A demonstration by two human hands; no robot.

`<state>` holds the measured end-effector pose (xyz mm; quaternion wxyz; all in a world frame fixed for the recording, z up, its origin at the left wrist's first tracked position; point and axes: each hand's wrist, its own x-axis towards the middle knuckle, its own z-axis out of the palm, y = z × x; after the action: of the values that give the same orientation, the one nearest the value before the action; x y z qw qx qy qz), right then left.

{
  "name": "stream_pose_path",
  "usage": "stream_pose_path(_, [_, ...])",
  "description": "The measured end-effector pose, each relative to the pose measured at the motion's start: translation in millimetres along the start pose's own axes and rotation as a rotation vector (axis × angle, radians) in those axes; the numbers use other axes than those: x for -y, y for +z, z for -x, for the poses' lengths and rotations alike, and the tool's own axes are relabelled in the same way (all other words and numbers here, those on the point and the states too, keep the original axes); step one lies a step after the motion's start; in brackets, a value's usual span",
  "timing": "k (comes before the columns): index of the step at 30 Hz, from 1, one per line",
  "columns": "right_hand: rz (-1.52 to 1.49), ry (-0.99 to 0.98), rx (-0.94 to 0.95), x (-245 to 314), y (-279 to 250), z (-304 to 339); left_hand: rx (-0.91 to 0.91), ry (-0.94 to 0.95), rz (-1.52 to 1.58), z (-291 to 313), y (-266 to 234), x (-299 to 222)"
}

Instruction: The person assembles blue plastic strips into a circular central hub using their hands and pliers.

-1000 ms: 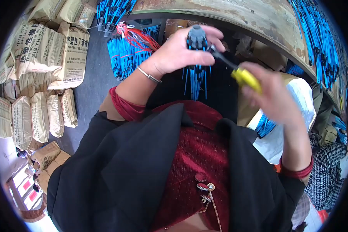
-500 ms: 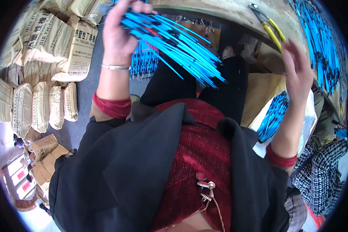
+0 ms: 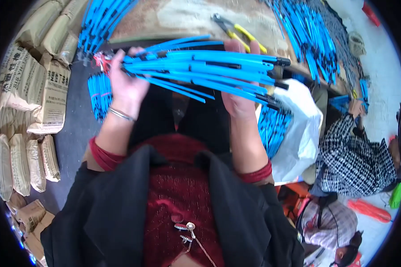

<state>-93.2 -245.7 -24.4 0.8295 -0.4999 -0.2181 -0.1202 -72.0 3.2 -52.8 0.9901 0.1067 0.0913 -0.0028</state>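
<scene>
My left hand (image 3: 125, 86) is closed round one end of a loose bundle of long blue plastic strips with black tips (image 3: 187, 66). The bundle lies nearly level and fans out toward the right, in front of my body. Behind its far end stands my right hand (image 3: 240, 104), fingers stretched upward and palm against or close to the strips. Part of that hand is hidden by them, and I cannot tell whether it touches. A red tie or tag (image 3: 103, 62) shows beside my left hand.
Yellow-handled pliers (image 3: 238, 33) lie on the worn table (image 3: 182, 15). Blue strips are heaped at its right (image 3: 309, 35) and far left (image 3: 104, 22). More strips lie in a white sack (image 3: 300, 133) and in a bundle (image 3: 100, 95) below. Paper sacks (image 3: 53, 95) line the left; co-workers (image 3: 356, 155) sit right.
The bundle has swung from slanting down to nearly level, and my left hand has come lower. My right hand has moved left, up to the strips. The whole view has shifted.
</scene>
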Motion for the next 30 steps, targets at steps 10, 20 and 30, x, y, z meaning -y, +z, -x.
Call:
stream_pose_path(10, [0.131, 0.017, 0.079, 28.7, 31.6, -36.0, -0.659, -0.508, -0.368, 4.2, -34.9, 41.8])
stream_pose_path(20, [0.540, 0.482, 0.136, -15.9, 42.4, -2.3, 0.608, 0.014, -1.164, 28.0, -5.6, 10.2])
stream_pose_path(30, [0.926, 0.266, 0.369, -41.2, 51.9, 2.2, 0.432, -0.021, -1.235, 27.8, -14.7, 9.2])
